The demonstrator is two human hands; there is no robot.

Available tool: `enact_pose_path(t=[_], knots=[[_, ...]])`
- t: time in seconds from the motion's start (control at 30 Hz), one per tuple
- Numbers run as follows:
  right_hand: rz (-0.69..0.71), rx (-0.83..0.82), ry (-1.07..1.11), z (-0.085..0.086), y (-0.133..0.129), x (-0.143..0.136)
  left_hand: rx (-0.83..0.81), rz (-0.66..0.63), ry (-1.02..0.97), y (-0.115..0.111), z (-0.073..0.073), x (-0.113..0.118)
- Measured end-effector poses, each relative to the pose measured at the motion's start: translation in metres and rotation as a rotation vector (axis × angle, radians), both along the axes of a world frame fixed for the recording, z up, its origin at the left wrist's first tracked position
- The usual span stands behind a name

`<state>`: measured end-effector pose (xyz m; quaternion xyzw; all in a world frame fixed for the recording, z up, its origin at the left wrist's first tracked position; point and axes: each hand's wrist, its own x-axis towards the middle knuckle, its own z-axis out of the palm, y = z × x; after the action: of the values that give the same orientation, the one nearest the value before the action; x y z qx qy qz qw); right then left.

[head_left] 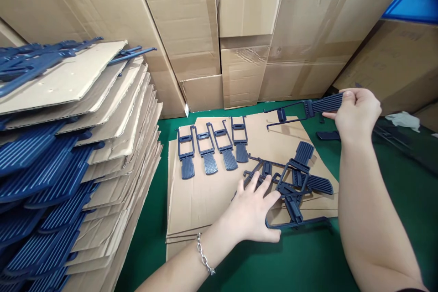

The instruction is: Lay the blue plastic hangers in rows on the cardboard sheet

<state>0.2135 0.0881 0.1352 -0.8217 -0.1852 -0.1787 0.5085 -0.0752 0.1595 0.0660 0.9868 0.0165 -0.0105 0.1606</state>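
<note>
My right hand (357, 112) is closed on the ribbed end of a dark blue plastic frame part (313, 106), its open wire-like end pointing left above the cardboard sheet (191, 198). My left hand (255, 210), fingers spread, rests at the near left side of a loose heap of similar blue parts (297, 187); whether its fingertips press on them I cannot tell. Several more blue frame parts (205, 150) lie side by side in a row on the left of the sheet, ribbed ends toward me.
At left a tall stack of cardboard sheets (126, 141) has ribbed blue parts (65, 207) sticking out between its layers. Cardboard panels (185, 18) stand along the back of the green table (246, 264). A white crumpled piece (404, 121) lies at right.
</note>
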Motion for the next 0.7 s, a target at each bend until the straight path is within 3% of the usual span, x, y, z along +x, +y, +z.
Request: enact_pose_path(t=[0.27, 0.4, 0.57, 0.7], knots=[[0.079, 0.072, -0.164, -0.002, 0.01, -0.009, -0.037, -0.037, -0.022, 0.0, 0.005, -0.002], [0.261, 0.035, -0.134, 0.004, 0.014, -0.02, -0.051, -0.067, -0.003, -0.001, 0.007, -0.002], [0.437, -0.266, -0.206, 0.023, 0.014, -0.049, -0.016, -0.084, -0.007, -0.003, 0.006, -0.003], [0.611, -0.671, -0.105, 0.029, 0.016, -0.066, 0.006, -0.087, -0.004, -0.005, 0.003, -0.003]])
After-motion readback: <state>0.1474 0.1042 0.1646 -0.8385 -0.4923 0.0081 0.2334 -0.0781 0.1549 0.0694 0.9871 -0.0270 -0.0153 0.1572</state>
